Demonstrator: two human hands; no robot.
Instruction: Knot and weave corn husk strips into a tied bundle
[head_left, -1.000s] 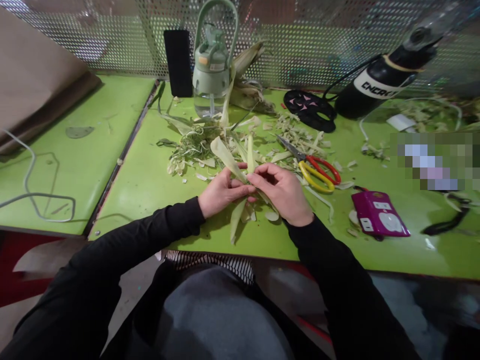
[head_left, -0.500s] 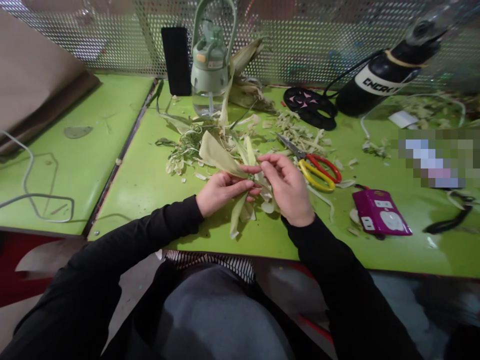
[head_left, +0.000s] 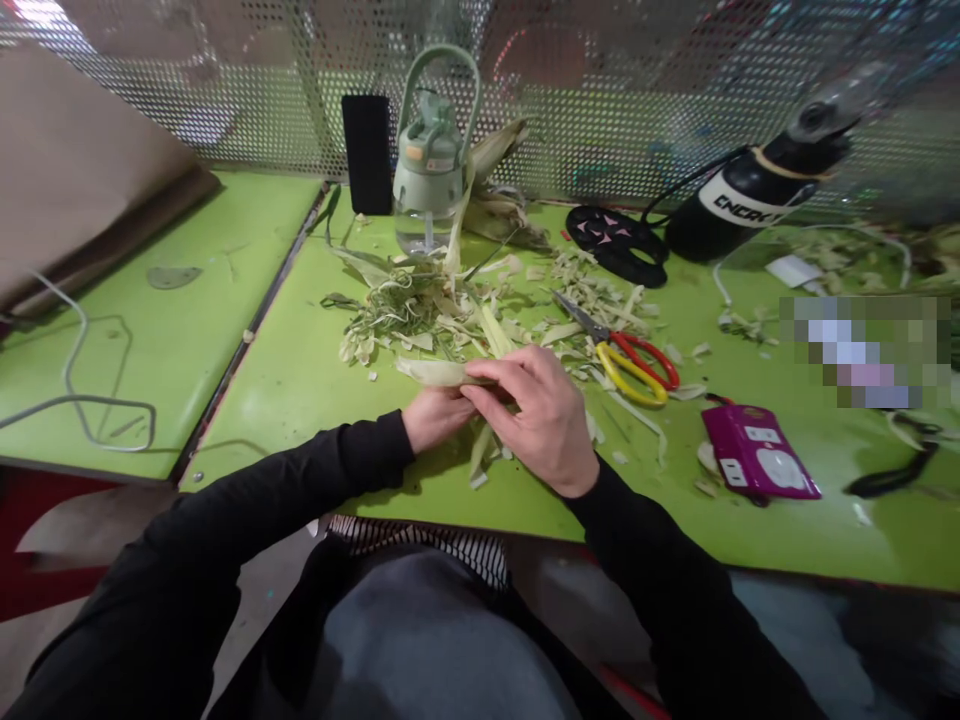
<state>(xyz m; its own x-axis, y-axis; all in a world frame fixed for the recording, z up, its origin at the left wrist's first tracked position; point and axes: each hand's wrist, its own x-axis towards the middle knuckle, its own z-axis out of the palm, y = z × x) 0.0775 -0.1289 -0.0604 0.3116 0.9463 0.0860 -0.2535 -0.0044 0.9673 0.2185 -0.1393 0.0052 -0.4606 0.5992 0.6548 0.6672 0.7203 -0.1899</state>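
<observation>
Low over the front of the green table, both my hands meet at a pale corn husk [head_left: 431, 372]. My right hand [head_left: 540, 420] pinches its edge between thumb and fingers, and its back faces me. Under and left of it, my left hand [head_left: 435, 418] grips the husk, its fingers mostly covered by the right hand. A greenish strip of husk sticks up beyond my fingers, and another piece hangs below them. Just past my hands lies a heap of husk shreds [head_left: 405, 305]. Scissors [head_left: 634, 370] with one red and one yellow handle rest to the right.
A green-lidded water bottle [head_left: 429, 190] and a black phone [head_left: 367, 155] stand against the perforated metal screen. Whole husks [head_left: 499, 215] lie beside the bottle. Right are a black coiled item [head_left: 615, 245], a black bottle [head_left: 720, 215] and a purple power socket [head_left: 757, 450]. Brown paper [head_left: 90, 190] lies left.
My right hand has come left across the left hand and now pinches the husk leaf. The leaf, raised and broad before, is folded down nearly flat. The camera view has tilted up slightly.
</observation>
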